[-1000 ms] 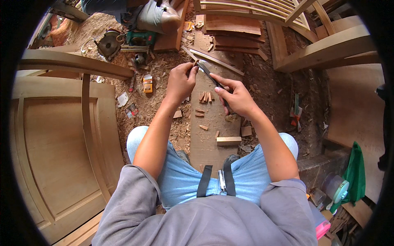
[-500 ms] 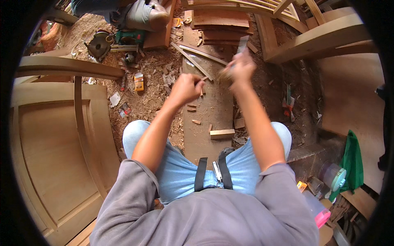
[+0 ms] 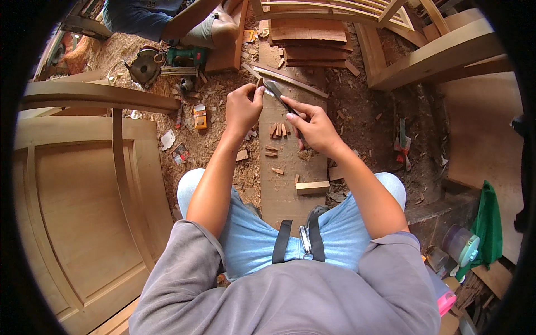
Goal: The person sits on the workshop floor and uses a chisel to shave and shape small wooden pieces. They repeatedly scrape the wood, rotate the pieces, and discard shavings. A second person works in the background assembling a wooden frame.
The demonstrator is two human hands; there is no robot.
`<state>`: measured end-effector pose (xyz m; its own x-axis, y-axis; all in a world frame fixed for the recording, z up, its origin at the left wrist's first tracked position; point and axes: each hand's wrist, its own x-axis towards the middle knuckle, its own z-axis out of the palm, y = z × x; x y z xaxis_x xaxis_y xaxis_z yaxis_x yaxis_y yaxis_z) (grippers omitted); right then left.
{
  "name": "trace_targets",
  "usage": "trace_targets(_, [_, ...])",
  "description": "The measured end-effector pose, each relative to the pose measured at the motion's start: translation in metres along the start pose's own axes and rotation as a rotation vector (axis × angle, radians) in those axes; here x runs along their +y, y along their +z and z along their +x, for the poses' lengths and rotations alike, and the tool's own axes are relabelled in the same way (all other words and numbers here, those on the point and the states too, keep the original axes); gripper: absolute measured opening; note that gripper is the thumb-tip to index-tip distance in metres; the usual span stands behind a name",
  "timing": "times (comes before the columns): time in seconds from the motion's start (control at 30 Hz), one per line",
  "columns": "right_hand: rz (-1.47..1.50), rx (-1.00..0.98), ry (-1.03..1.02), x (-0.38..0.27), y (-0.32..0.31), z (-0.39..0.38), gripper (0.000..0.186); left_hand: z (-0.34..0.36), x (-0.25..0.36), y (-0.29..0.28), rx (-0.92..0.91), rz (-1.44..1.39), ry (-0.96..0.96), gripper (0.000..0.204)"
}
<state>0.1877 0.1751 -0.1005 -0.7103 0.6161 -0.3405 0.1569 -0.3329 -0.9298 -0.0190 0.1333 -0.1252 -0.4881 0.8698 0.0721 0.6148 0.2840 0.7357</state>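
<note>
My right hand (image 3: 317, 127) is closed round a dark, flat-bladed tool (image 3: 276, 91); whether it is a chisel or a knife I cannot tell. Its blade points up and left, and the reddish end of its handle shows below my fist. Close by, my left hand (image 3: 244, 109) pinches a small wood piece (image 3: 259, 82) between thumb and fingers, mostly hidden, right beside the blade's tip. Beneath both hands lies a long board (image 3: 279, 202). Several small wood pieces (image 3: 277, 130) rest on it, with a short wood block (image 3: 312, 187) nearer me.
Thin wood strips (image 3: 293, 80) and stacked planks (image 3: 309, 32) lie ahead. A circular saw (image 3: 144, 67) sits on shavings at far left, near another seated person (image 3: 139, 19). A panelled door (image 3: 78, 212) stands left; a wooden frame (image 3: 435, 53) stands right.
My right hand has come down and left, bringing the blade to the piece in my left hand. My left hand has risen slightly. The view has shifted a little.
</note>
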Motion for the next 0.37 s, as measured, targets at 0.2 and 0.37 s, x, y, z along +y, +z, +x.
trace_targets(0.2, [-0.037,-0.008,0.029,0.009,-0.001,0.003,0.047,-0.005,0.003,0.004,0.01,0.121,0.088,0.021])
trace_targets(0.37, [0.075,0.081,0.097,0.023,0.013,0.005,0.046,-0.009,-0.001,0.011,-0.039,0.132,0.091,0.022])
